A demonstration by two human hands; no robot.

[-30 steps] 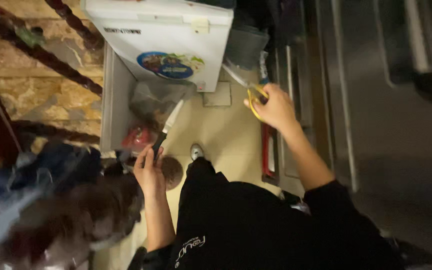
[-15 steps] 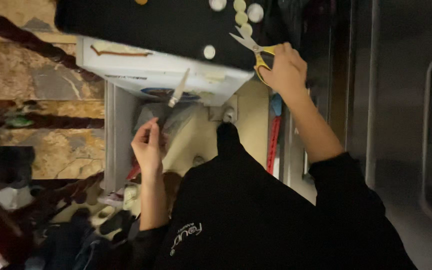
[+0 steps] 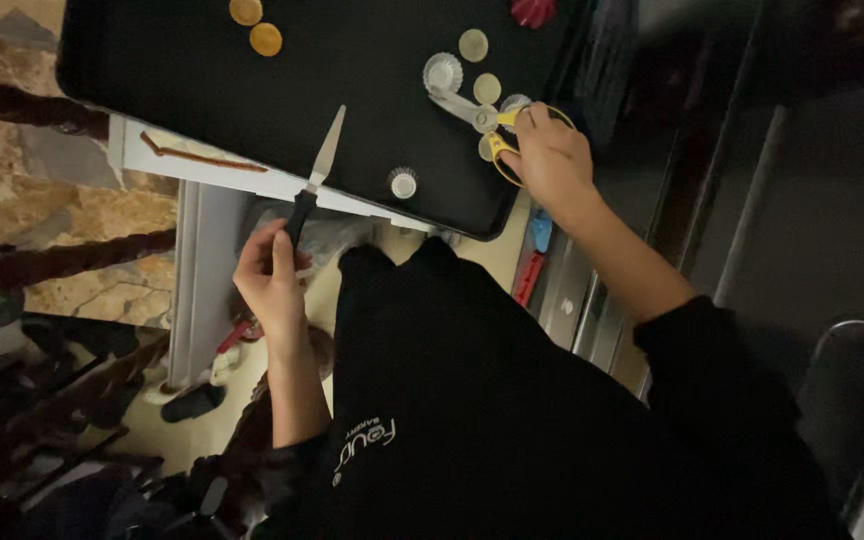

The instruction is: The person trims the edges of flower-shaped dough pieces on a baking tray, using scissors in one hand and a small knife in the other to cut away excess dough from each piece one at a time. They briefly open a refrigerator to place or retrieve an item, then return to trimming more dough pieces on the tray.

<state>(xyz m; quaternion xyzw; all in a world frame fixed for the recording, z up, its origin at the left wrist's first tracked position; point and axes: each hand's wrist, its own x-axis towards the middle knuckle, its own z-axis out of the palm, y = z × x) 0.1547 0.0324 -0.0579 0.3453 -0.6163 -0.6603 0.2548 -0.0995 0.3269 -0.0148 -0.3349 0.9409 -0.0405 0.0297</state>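
Both tools are up over the black baking tray (image 3: 202, 90). The left hand (image 3: 270, 280) is closed round the black handle of a narrow steel-bladed knife (image 3: 314, 180), blade tilted over the tray's near edge. The right hand (image 3: 544, 160) has fingers through yellow-handled scissors (image 3: 482, 118) (blades apart), tips beside a small fluted white paper cup (image 3: 443, 72); elbow bent, wrist low.
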